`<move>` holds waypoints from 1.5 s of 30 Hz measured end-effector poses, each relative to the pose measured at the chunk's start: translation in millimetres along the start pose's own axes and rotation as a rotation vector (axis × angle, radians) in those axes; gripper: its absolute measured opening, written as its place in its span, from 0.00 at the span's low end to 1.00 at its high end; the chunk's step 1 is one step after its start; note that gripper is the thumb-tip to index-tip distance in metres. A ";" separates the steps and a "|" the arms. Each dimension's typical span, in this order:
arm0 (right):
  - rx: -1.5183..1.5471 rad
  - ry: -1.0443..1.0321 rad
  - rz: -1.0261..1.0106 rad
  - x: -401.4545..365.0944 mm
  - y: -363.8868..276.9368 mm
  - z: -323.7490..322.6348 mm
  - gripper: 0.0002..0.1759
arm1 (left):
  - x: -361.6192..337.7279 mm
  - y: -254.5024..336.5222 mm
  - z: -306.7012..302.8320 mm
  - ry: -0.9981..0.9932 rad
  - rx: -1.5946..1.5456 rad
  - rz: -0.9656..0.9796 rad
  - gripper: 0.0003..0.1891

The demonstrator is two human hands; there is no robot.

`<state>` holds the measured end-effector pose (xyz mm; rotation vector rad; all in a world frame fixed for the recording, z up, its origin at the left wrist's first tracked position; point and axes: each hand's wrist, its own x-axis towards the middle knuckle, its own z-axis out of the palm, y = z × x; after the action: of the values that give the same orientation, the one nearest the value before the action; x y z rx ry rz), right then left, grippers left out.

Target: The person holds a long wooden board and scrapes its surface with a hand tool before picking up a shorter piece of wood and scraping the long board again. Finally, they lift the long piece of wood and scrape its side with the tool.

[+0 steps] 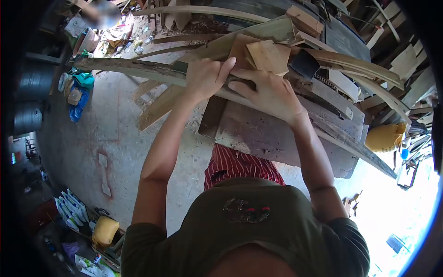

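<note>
A long, narrow wooden board (138, 69) with a rough dark edge runs from the upper left, under both hands, to the lower right. My left hand (204, 79) is closed over it left of the middle, thumb pointing right. Close by, my right hand (272, 94) grips the same board, its fingers over the far side and its thumb on the near side. Just beyond the right hand lies a pale wood block (267, 56). The board crosses above a worn wooden bench top (258, 129); the fingertips are partly hidden.
A black curved piece (304, 63) and a chain (326, 82) are right of the hands. Several long curved planks (360, 62) lie beyond. Loose boards (161, 108) are at the left. Yellow sacks (385, 137) and a blue bag (79, 106) lie farther off.
</note>
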<state>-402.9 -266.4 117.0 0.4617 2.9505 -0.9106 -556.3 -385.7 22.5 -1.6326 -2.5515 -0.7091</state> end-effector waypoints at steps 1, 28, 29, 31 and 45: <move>0.022 0.029 -0.033 -3.7 6.7 1.0 0.21 | -0.6 3.4 3.1 0.031 0.053 0.031 0.38; 0.108 -0.121 -0.039 -113.1 102.7 -82.4 0.20 | 11.6 182.4 23.4 -0.231 -0.159 0.013 0.33; 0.122 -0.131 -0.002 -104.8 97.8 -72.9 0.19 | 8.6 168.9 21.0 -0.160 -0.146 0.012 0.35; 0.153 -0.088 -0.011 -104.4 101.0 -63.7 0.19 | 8.1 167.0 16.4 -0.085 -0.119 0.005 0.39; 0.082 -0.118 0.013 -122.3 109.0 -76.4 0.20 | 11.0 194.0 22.4 -0.264 -0.129 -0.045 0.37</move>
<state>-249.7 -171.9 133.4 0.4140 2.8107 -1.0225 -388.2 -300.6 74.8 -1.8261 -2.7831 -0.7187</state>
